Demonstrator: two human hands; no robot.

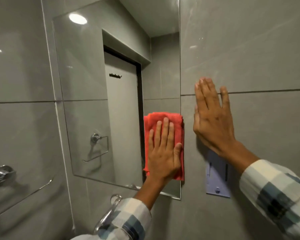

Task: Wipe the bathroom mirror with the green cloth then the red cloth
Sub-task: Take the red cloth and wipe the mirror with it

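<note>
Here, grey-tiled bathroom wall (249, 49), both hands flat: left (164, 151) on red cloth (163, 118), mirror (87, 101).

Grey tiled wall (249, 49) filling the frame, carrying a frameless mirror (87, 94) at centre-left, a lilac plastic holder (216, 181) at lower right, a chrome towel rail (2, 174) at lower left.

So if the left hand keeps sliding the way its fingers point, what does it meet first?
Nothing soon: the left hand, flat on the red cloth, points up the mirror along its right edge, and the glass above looks clear.
</note>
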